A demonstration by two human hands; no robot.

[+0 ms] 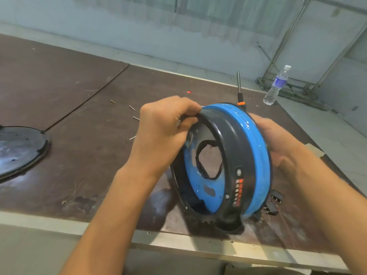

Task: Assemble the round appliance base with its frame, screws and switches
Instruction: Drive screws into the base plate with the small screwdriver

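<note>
The left grip (164, 126) is clamped on the upper rim of the black frame (234, 139), fingers curled over it. The round appliance base (256, 135) is stood on edge on the worktop (89, 116), open side turned left. The right grip (278, 139) is laid against its blue far side; the fingers are hidden, so its state cannot be told. The switches (277, 196) lie just beside the base's lower right, and the screws (132, 107) are scattered beyond the left grip.

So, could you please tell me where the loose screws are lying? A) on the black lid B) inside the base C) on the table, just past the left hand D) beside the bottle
C: the screws lie scattered on the table just beyond the left hand, far from the bottle.
</note>
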